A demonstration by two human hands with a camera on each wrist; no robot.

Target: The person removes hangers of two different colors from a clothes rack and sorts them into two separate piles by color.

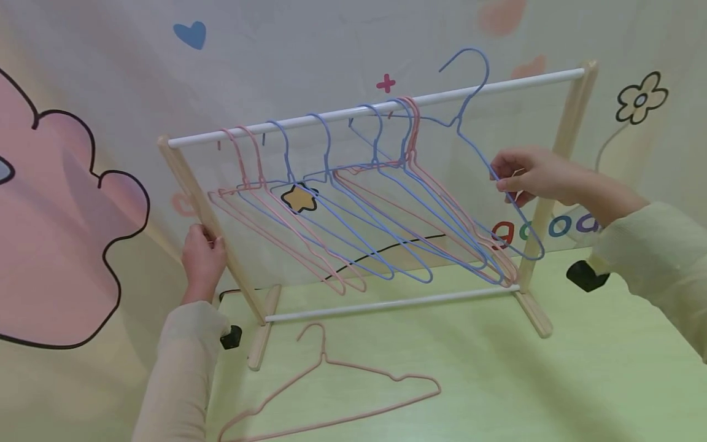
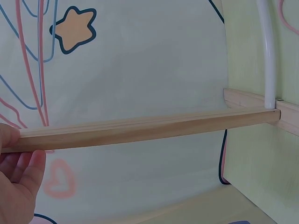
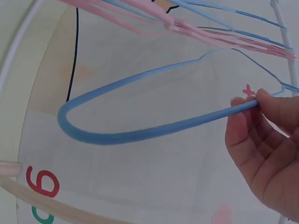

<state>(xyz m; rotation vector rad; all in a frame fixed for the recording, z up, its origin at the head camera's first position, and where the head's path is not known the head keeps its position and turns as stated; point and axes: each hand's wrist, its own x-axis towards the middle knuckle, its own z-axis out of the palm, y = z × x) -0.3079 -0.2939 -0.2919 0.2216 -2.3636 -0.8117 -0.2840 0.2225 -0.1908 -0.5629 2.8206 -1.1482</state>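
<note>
My right hand (image 1: 533,177) pinches the sloping arm of a blue hanger (image 1: 473,142) between thumb and fingers. That hanger's hook rises above the white top rail (image 1: 513,83) of a small wooden rack, near its right end. In the right wrist view the blue hanger (image 3: 140,133) stretches away from the fingertips. At the rack's other side, my left hand (image 1: 203,261) grips the left wooden post (image 1: 190,184), thumb on one face and fingers on the other, as the left wrist view shows of the post (image 2: 140,130). Several pink and blue hangers (image 1: 331,230) hang from the rail.
A pink hanger (image 1: 331,423) lies on the pale green table (image 1: 552,393) in front of the rack. The rack stands on wooden feet (image 1: 534,314) joined by a white lower bar (image 1: 392,304). Behind it is a printed backdrop (image 1: 309,49), with black corner pieces (image 1: 587,276) near the table's back.
</note>
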